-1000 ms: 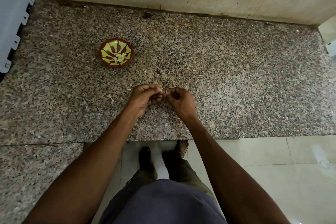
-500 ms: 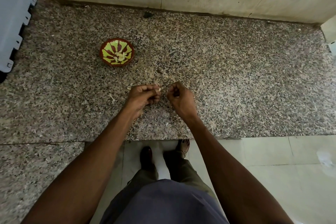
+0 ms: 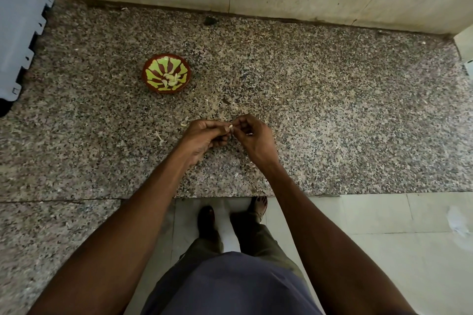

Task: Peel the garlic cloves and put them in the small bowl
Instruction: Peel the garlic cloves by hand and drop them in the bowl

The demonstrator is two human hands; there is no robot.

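Speckled granite counter (image 3: 332,110), tiled wall behind — both hands (image 3: 230,133) pinching garlic clove (image 3: 230,126).

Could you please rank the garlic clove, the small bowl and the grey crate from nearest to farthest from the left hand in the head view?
1. Garlic clove, pinched at the left hand's fingertips.
2. Small bowl, beyond and left.
3. Grey crate, far left edge.

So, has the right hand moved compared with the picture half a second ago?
Yes. The right hand has moved left to meet the left hand at the pale garlic clove, judged against the speckled granite counter's front edge.
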